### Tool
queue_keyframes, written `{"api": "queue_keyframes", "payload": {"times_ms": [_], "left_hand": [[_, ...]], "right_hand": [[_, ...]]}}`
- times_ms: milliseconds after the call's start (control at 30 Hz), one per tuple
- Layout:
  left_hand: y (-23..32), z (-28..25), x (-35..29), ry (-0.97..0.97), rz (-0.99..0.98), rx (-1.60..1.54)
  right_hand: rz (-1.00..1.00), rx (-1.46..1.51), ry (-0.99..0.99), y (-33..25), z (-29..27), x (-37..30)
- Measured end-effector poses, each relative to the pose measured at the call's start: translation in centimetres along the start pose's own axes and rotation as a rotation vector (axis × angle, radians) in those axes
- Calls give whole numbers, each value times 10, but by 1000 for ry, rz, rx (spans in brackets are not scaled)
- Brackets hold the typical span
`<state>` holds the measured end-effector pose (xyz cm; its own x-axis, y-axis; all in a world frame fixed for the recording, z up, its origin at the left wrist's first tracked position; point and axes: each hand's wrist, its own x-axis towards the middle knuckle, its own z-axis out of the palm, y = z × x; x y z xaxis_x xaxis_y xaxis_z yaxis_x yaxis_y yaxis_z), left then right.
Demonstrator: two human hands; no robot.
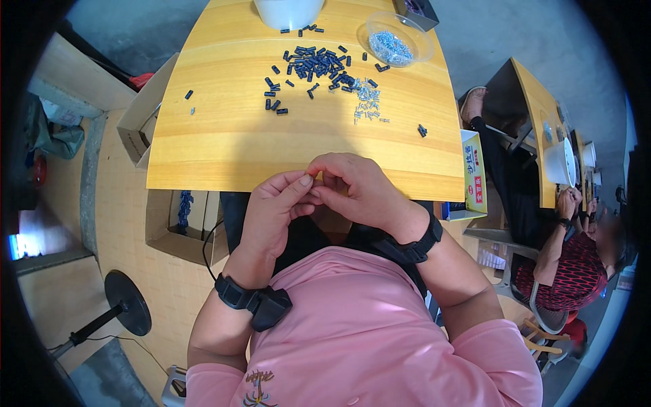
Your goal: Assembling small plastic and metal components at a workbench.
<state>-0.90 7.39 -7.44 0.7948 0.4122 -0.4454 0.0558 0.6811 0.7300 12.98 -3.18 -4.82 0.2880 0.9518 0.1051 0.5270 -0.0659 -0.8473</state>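
Observation:
My left hand [278, 200] and my right hand [352, 186] meet at the table's front edge, fingertips pinched together. Whatever lies between the fingers is hidden or too small to make out. Beyond them on the wooden table [203, 149] is a loose heap of small black plastic pieces [315, 62], with several scattered around it. Beside the heap's near right side lies a patch of small silvery metal pieces [367, 105]. One dark piece [422, 130] sits apart at the right, and another black piece [189, 95] at the left.
A clear round tub [391, 49] of silvery pieces and a white bucket [289, 12] stand at the far side. Below the table are an open cardboard box [178, 237] and a yellow carton [473, 173]. Another person [566, 271] sits at a table on the right.

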Motion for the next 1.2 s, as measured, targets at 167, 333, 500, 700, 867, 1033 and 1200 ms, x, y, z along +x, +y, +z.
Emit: {"api": "queue_keyframes", "payload": {"times_ms": [167, 333, 500, 700, 867, 1033, 1200], "left_hand": [[-2, -1, -1, -14, 1, -16], [-5, -3, -3, -14, -31, -57], [-4, -4, -4, 11, -47, -96], [3, -2, -2, -24, -3, -73], [15, 3, 0, -3, 18, 101], [23, 6, 5, 3, 60, 197], [30, 8, 11, -12, 79, 218]], "right_hand": [[22, 3, -13, -4, 0, -1], [-116, -47, 43, 6, 4, -1], [-90, -87, 26, -1, 4, 1], [-41, -24, 56, -7, 3, 3], [51, 62, 47, -8, 1, 5], [91, 128, 97, -5, 4, 5], [63, 153, 181, -5, 5, 7]]}}
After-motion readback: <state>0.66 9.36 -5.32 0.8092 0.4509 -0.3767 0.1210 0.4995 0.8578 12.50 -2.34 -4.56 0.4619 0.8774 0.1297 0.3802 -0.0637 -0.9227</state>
